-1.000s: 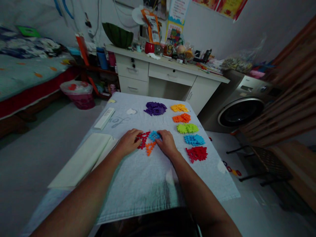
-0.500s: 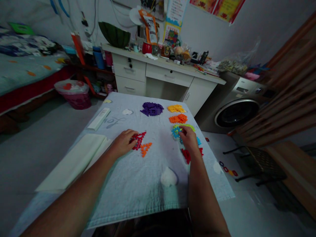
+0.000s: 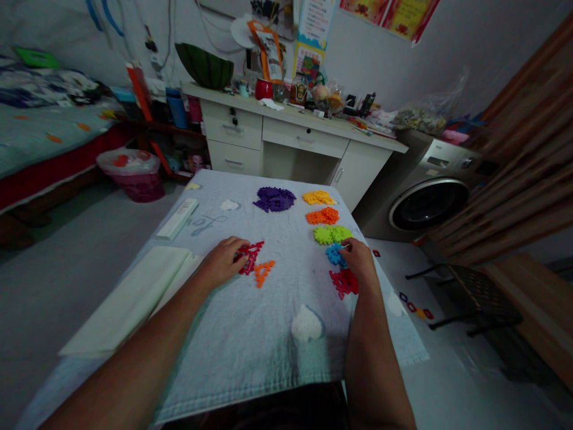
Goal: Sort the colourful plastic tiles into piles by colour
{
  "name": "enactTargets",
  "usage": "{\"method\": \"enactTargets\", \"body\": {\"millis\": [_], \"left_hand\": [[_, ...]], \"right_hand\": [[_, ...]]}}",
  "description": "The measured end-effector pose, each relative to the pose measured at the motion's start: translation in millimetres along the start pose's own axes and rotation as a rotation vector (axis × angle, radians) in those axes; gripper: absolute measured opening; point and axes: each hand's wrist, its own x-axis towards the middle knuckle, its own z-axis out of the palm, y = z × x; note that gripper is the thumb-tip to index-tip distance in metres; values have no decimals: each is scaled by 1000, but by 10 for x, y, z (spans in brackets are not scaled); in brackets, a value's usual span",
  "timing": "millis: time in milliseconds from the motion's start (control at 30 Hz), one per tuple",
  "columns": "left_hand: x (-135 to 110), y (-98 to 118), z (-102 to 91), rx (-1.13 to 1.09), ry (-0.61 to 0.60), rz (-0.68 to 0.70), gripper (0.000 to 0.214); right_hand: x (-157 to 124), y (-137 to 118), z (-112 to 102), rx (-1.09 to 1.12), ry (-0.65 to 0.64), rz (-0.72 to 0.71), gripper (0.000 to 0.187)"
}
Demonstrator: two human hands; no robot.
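Observation:
My left hand (image 3: pixel 224 261) is curled over the edge of a red toothed plastic building piece (image 3: pixel 251 258) on the cloth, its thumb and fingers closed on it. An orange triangular building piece (image 3: pixel 264 273) lies against the red one's lower right side. Over on the right, my right hand (image 3: pixel 359 258) has its fingers closed at the blue building pieces (image 3: pixel 335 255); the fingertips are partly hidden. Red building pieces (image 3: pixel 344 282) lie just below that hand, partly behind the wrist. Bright green pieces (image 3: pixel 332 234) lie just beyond it.
Purple pieces (image 3: pixel 274 199), orange pieces (image 3: pixel 322 216) and yellow pieces (image 3: pixel 318 197) sit in heaps farther back on the cloth-covered table (image 3: pixel 286 358). A white box (image 3: pixel 178 219) and folded pale sheet (image 3: pixel 129 304) lie left. Behind stands a white desk (image 3: pixel 237 128).
My right hand has moved right and slightly nearer, from over the green pieces to the blue ones. The blue piece at its fingers moved with it. My left hand stays on the red piece.

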Motion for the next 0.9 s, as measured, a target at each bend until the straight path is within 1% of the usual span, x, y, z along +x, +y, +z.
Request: {"method": "enactTargets", "body": {"millis": [133, 267, 333, 367, 433, 500, 533, 633, 700, 767, 833, 900], "left_hand": [[3, -17, 13, 16, 4, 2, 34], [8, -3, 0, 16, 0, -4, 32], [10, 7, -5, 12, 3, -5, 31], [10, 11, -6, 11, 5, -6, 32], [11, 19, -6, 8, 8, -10, 32], [10, 29, -7, 7, 11, -13, 31], [9, 35, -8, 8, 12, -14, 31], [4, 51, -15, 15, 12, -13, 31], [3, 53, -15, 15, 16, -14, 31], [5, 46, -12, 10, 19, -10, 31], [8, 39, -10, 3, 21, -9, 32], [11, 39, -14, -2, 18, -18, 33]], "right_hand": [[-14, -7, 17, -147, 22, 60, 22], [-4, -30, 5, -170, 85, 95, 23], [12, -73, 21, -121, 135, 50, 23], [17, -111, 43, -82, 156, 0, 23], [5, -229, 117, 11, 169, -149, 21], [-52, -402, 227, 102, 133, -323, 19], [-100, -503, 289, 139, 95, -407, 19], [-297, -812, 466, 200, -67, -597, 19], [-432, -984, 561, 208, -162, -681, 26], [-533, -1103, 636, 198, -223, -742, 37], [-587, -1169, 695, 171, -265, -777, 47], [-602, -1192, 739, 141, -294, -785, 51]]}}
